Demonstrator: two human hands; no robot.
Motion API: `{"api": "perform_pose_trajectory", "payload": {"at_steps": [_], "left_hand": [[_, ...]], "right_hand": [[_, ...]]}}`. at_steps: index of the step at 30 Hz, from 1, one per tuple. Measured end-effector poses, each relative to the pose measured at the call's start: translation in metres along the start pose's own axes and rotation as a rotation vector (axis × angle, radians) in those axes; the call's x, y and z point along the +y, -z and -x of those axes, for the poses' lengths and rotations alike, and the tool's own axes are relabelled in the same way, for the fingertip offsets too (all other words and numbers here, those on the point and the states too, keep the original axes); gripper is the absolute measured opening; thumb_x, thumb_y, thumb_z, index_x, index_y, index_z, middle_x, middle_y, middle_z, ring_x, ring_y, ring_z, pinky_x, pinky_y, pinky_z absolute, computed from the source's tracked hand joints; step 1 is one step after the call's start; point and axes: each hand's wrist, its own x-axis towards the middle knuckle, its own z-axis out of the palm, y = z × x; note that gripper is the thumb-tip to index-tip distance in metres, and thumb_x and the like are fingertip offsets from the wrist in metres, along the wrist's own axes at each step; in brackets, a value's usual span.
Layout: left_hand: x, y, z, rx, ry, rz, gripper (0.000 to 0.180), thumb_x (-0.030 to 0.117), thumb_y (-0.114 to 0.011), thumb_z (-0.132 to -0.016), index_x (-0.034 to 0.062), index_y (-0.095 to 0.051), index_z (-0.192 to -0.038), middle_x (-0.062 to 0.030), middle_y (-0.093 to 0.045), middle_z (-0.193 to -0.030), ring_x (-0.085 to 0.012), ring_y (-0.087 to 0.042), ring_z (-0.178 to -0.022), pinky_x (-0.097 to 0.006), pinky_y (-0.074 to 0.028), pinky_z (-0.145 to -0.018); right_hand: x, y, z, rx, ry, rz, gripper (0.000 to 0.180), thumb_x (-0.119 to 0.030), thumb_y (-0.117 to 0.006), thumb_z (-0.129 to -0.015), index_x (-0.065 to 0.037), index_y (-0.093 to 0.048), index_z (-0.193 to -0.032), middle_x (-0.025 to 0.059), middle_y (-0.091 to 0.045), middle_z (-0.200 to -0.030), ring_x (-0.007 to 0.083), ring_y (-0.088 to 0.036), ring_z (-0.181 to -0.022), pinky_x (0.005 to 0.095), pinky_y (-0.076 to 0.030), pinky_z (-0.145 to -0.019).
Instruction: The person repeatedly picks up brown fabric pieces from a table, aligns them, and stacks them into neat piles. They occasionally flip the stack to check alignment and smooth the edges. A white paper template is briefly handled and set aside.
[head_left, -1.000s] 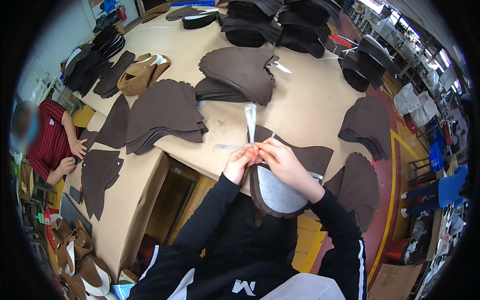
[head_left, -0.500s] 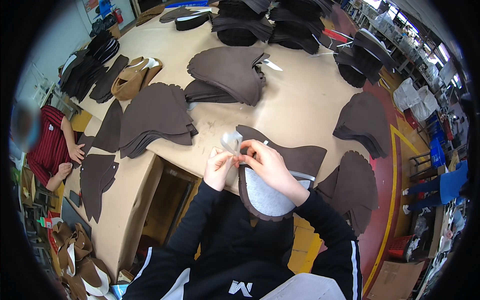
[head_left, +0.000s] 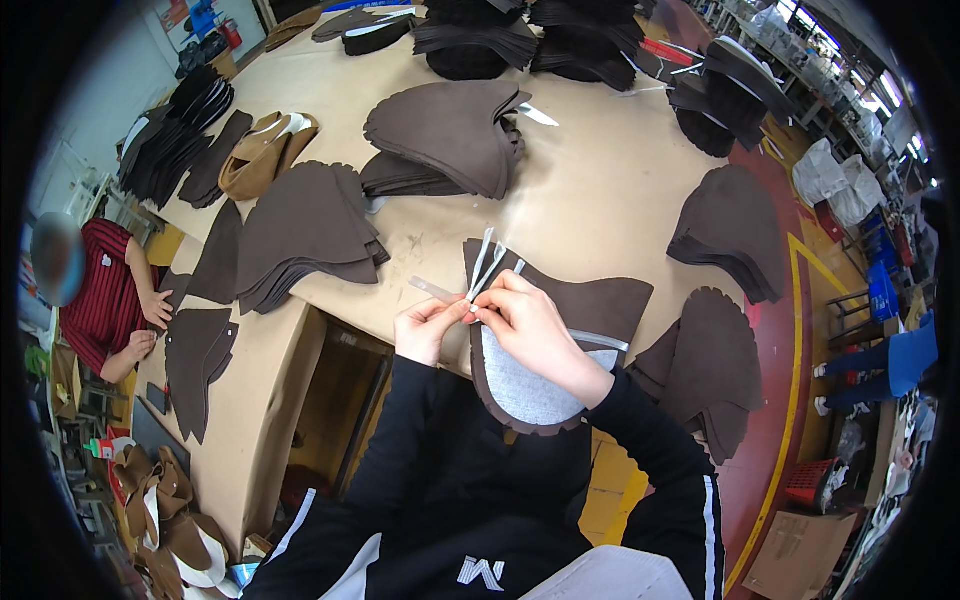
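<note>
Both my hands meet above the near edge of the table, fingertips pinched together. Between the thumb and fingers of my left hand (head_left: pixel 424 328) and my right hand (head_left: pixel 532 325) is a narrow white tape strip (head_left: pixel 487 262), whose loose ends stick up and fan out. Below them, partly hidden by my right hand, lies a dark brown scalloped shoe upper piece (head_left: pixel 610 305) overhanging the table edge. A pale grey lining (head_left: pixel 520 380) covers its near part. A white band (head_left: pixel 598 340) runs across the piece beside my right wrist.
Stacks of dark brown cut pieces surround me: a pile (head_left: pixel 310 230) on the left, another pile (head_left: pixel 440 135) ahead, one (head_left: pixel 728 230) on the right. Brown formed uppers (head_left: pixel 268 155) sit far left. A co-worker's hands (head_left: pixel 152 310) rest on pieces at the left table.
The crumpled, looped strip between my fingers now shows as separate upright ends. My left hand has shifted slightly left and my right hand slightly up. The view has moved a little.
</note>
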Motion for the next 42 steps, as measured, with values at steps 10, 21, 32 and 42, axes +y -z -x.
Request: {"api": "perform_pose_trajectory", "payload": {"at_steps": [10, 21, 32, 42], "left_hand": [[0.016, 0.01, 0.001, -0.047, -0.389, -0.636, 0.011, 0.015, -0.074, -0.085, 0.012, -0.076, -0.095, -0.0083, -0.07, -0.102, -0.0254, -0.05, -0.119, -0.037, -0.043, -0.096], [-0.008, 0.021, -0.003, -0.24, -0.208, -0.308, 0.019, 0.017, -0.066, -0.094, 0.0032, -0.069, -0.106, -0.0028, -0.067, -0.108, -0.0187, -0.051, -0.116, -0.031, -0.042, -0.097], [-0.034, 0.014, -0.004, -0.281, 0.123, 0.395, 0.025, 0.023, -0.055, -0.101, 0.0021, -0.06, -0.113, -0.005, -0.064, -0.108, -0.0149, -0.059, -0.106, -0.031, -0.043, -0.098], [-0.032, 0.007, -0.006, 0.034, 0.069, 0.195, 0.023, 0.019, -0.066, -0.095, -0.0013, -0.071, -0.105, -0.0022, -0.07, -0.094, -0.0077, -0.062, -0.084, -0.022, -0.048, -0.078]], "right_hand": [[0.004, -0.005, 0.005, 0.037, 0.333, 0.137, 0.007, 0.002, -0.057, -0.085, 0.005, -0.057, -0.092, 0.0166, -0.058, -0.1, 0.0359, -0.064, -0.085, 0.0432, -0.054, -0.072], [-0.003, -0.01, 0.007, 0.06, 0.161, 0.136, 0.007, -0.001, -0.056, -0.092, 0.004, -0.053, -0.095, 0.0195, -0.05, -0.111, 0.0412, -0.062, -0.09, 0.0478, -0.052, -0.074], [-0.004, 0.004, 0.005, 0.032, 0.132, -0.097, 0.014, -0.008, -0.068, -0.084, 0.002, -0.065, -0.092, 0.0138, -0.058, -0.085, 0.035, -0.064, -0.074, 0.0406, -0.052, -0.064], [-0.005, -0.003, 0.014, 0.134, 0.331, 0.298, 0.011, -0.008, -0.065, -0.078, -0.001, -0.057, -0.074, 0.013, -0.054, -0.074, 0.0318, -0.06, -0.069, 0.0416, -0.045, -0.069]]}}
